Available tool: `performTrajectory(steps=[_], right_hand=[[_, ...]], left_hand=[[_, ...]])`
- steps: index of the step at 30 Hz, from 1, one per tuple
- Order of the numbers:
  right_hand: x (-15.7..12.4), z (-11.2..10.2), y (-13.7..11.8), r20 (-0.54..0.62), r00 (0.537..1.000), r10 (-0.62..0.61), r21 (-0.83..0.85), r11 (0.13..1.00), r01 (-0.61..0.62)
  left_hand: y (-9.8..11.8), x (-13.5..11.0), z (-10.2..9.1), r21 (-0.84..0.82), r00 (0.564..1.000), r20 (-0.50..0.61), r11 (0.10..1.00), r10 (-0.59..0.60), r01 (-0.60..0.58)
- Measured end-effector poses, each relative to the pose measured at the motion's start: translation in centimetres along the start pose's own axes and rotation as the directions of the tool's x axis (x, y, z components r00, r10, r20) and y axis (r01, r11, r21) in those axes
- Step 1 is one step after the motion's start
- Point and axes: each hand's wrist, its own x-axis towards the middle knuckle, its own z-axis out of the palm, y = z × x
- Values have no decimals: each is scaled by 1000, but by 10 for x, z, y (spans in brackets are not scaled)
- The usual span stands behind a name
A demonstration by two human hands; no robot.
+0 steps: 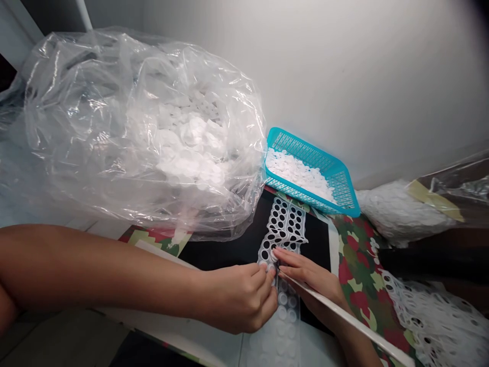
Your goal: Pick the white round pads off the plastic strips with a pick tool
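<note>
- The left hand (244, 300), centre low in the frame, is curled, fingertips bunched on the perforated plastic strip (289, 219); whether it pinches a disc I cannot tell. An off-centre push there could buckle the strip.
- The right hand (317, 280) has its fingers stretched out, tips at a small white disc (274, 255) on the strip. Uneven pressure might tip that disc or make it skid.
- A thin white slat (355, 316) slants from those fingers to the lower right; its grip is hidden. If it swings, its edge could catch the strip.
- The strip runs from mid-frame to the bottom edge, over a black sheet (225, 255). It is rumpled just above the fingers, so its holes could shift out of line.
- The turquoise basket (345, 183), right of centre, holds loose discs; a knock could spill them.
- The clear plastic bag (114, 117), upper left, bulges near the left forearm and touches or nearly touches the basket. If it slumps, it could push the basket or crowd the arm.
</note>
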Motion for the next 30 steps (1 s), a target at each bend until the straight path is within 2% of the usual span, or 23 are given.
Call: performTrajectory(steps=[7, 10, 13, 17, 24, 27, 30], right_hand=[[0, -2, 3, 39, 998, -58, -54, 997, 60], [1, 1, 4, 54, 998, -42, -111, 993, 47], [2, 6, 4, 12, 999, -36, -163, 986, 37], [-1, 12, 7, -81, 989, -122, -194, 975, 105], [-1, 18, 3, -185, 980, -78, -184, 982, 44], [3, 18, 2, -167, 985, -50, -180, 983, 20], [4, 15, 2, -116, 990, -74, -174, 983, 53]], left_hand=[[1, 0, 1, -3, 1000, 11, 1000, -2, 2], [0, 1, -1, -2, 1000, -3, 1000, 4, -4], [-1, 1, -2, 1, 1000, 0, 1000, 11, -11], [-2, 1, -1, 21, 1000, -6, 1000, 21, -21], [-2, 3, -2, -11, 999, 32, 1000, 23, -23], [-3, 4, -2, -70, 999, 54, 998, 7, -4], [-4, 4, -3, -114, 997, 74, 993, -34, 43]])
